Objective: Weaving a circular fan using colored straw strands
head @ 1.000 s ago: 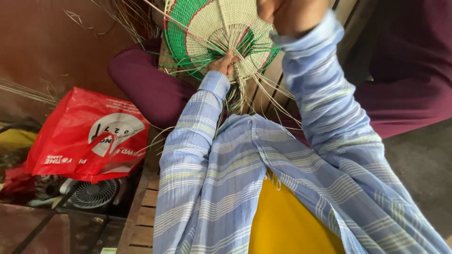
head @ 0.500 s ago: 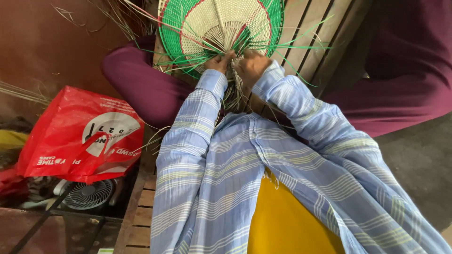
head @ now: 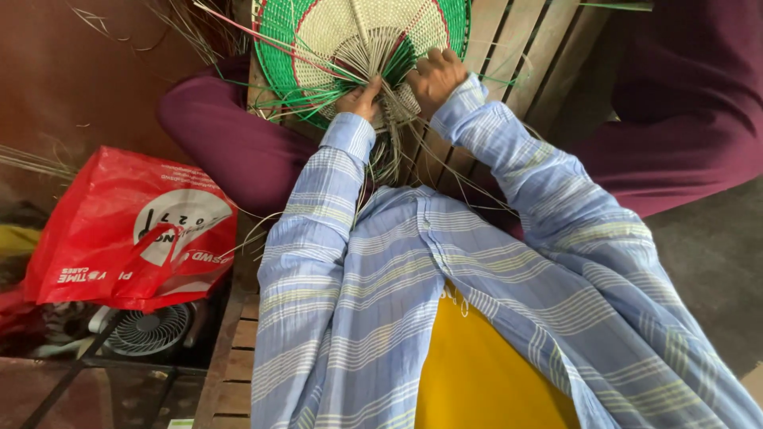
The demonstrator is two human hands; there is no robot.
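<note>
Slats of pale brown wood form the platform (head: 520, 56) that carries everything here, its boards running lengthwise under the seated person, whose knees in dark purple cloth rest to either side. On these slats, at the far end from the person's body, lies a round woven mat (head: 358, 40), cream at the centre with a thin red ring and a broad green border, unfinished where loose straw strands (head: 389, 135) fan out of it toward the person. The left hand (head: 359, 99) sits at the near edge of the mat, its grip pinched on a bundle of those strands; the right hand (head: 433, 75) lies just beside it on the same edge, fingers curled down over the weave and the strands, clenched on them. Both arms are in blue striped sleeves over a yellow garment. Left of the mat, beyond the platform's edge, a red plastic bag (head: 131, 230) leans on the darker reddish floor, and nearer the person than the bag a small white fan (head: 147, 330) lies flat. Stray dry fibres trail along the brown wall behind the bag.
</note>
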